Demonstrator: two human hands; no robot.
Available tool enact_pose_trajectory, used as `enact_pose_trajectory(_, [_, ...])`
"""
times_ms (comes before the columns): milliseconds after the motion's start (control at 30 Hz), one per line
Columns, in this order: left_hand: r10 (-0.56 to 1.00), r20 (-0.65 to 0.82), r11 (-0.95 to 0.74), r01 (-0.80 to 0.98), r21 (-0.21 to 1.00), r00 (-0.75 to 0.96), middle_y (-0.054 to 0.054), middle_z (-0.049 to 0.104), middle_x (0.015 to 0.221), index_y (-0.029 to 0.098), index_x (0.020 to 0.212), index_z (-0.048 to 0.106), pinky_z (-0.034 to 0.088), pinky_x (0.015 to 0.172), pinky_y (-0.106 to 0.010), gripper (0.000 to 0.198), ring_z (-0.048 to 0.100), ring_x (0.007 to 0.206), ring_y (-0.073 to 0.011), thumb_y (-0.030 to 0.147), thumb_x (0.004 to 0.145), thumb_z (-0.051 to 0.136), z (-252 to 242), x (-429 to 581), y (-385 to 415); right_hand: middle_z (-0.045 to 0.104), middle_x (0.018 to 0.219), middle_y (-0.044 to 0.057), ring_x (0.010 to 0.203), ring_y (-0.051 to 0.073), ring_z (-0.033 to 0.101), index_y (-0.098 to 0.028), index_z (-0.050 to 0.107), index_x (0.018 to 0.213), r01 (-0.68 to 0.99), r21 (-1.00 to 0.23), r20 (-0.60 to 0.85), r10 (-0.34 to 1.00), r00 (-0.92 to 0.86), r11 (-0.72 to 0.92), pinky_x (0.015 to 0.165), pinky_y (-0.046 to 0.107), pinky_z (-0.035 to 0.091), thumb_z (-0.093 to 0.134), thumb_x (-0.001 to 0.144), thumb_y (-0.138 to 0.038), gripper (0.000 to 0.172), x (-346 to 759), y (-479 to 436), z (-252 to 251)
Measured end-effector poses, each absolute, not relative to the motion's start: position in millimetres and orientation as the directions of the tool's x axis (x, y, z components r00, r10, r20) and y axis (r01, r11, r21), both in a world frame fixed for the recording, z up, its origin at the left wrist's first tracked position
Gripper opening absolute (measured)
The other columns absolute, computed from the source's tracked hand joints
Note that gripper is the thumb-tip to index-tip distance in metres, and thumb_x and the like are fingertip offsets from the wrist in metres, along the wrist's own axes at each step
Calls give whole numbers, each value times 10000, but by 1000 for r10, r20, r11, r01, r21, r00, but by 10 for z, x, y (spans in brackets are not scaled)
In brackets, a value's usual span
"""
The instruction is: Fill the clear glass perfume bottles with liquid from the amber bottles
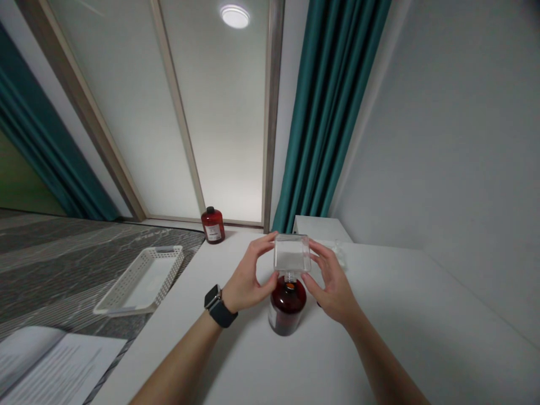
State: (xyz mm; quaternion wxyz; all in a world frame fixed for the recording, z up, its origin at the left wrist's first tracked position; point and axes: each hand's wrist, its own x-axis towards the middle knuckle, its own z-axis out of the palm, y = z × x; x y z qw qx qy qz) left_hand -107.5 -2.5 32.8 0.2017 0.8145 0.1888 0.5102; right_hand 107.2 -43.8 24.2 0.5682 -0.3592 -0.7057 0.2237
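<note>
Between my two hands is a clear rectangular bottle (292, 253), turned neck down. Its neck is right at the open mouth of a dark red-brown bottle (288, 304); whether the two touch I cannot tell. My left hand (254, 275), with a black watch (220, 306) on the wrist, grips the clear bottle's left side between fingers and thumb. On the opposite side, my right hand (331, 284) holds it the same way. The brown bottle stands upright on the white table (270, 371), with a pale label partly visible on its left side.
Another red-brown bottle (213, 226), black-capped and labelled, stands at the table's far left corner. Clear crumpled-looking plastic (338, 256) lies behind my right hand. Left of the table are a white perforated basket (122, 287) and an open book (63, 365). A white box (323, 226) is at the back.
</note>
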Motion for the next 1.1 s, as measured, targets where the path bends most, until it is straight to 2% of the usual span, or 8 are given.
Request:
enact_pose_trajectory(900, [489,772,-865,116,488,406,-168,417,1493,241,1380,380,392,1138,-601,654,416,1400,-313,66,806,641,337,-1080,-24,442,1525,69,1413,268,416,-354,403,1429,311,-692,658,747,-101,652,1154,524,375,594,889,-157,605,1080,-483,259])
enact_pose_trajectory(1100, [491,772,-863,105,494,403,-174,420,1496,237,1375,391,389,1141,-597,632,411,1408,-316,75,817,640,340,-1074,-31,422,1518,83,1403,281,415,-338,435,1407,315,-680,674,734,-86,662,1126,519,409,592,873,-143,590,1064,-481,272])
